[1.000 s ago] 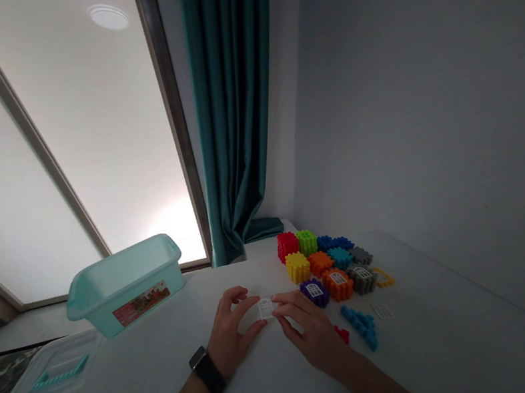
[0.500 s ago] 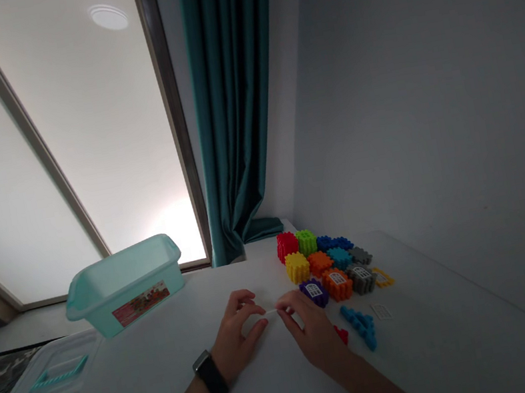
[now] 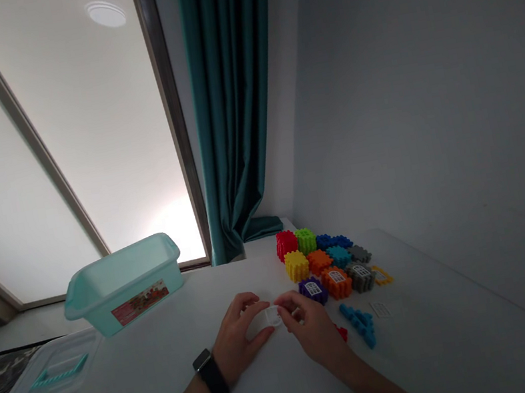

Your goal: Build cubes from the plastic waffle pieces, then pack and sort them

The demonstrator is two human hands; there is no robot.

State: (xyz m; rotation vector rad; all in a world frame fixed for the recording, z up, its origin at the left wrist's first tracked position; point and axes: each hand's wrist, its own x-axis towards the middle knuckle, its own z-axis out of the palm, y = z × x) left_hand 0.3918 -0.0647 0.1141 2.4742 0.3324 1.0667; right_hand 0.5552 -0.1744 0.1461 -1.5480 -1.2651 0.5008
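A small white toy window piece (image 3: 273,316) is between my two hands just above the white table, its face turned partly toward me. The thumb and fingers of my left hand (image 3: 238,331), which wears a black watch on the wrist, curve around the piece's upper and lower edges. My right hand (image 3: 310,325) pinches the piece's right side between thumb and fingers. Beyond my right hand stand a purple block (image 3: 313,290), an orange block (image 3: 337,283) and a grey block (image 3: 361,277), each with a white window on its face.
More coloured blocks, including a yellow one (image 3: 297,266), stand behind. A blue A-shaped piece (image 3: 360,325), a flat white window (image 3: 380,309), a yellow frame (image 3: 383,275) and a half-hidden red piece (image 3: 342,332) lie at right. A mint bin (image 3: 126,274) stands left, near its lid (image 3: 45,377).
The white window piece has turned from edge-on to showing its face. My left fingers have moved slightly right, around its edges, and my right hand still pinches it.
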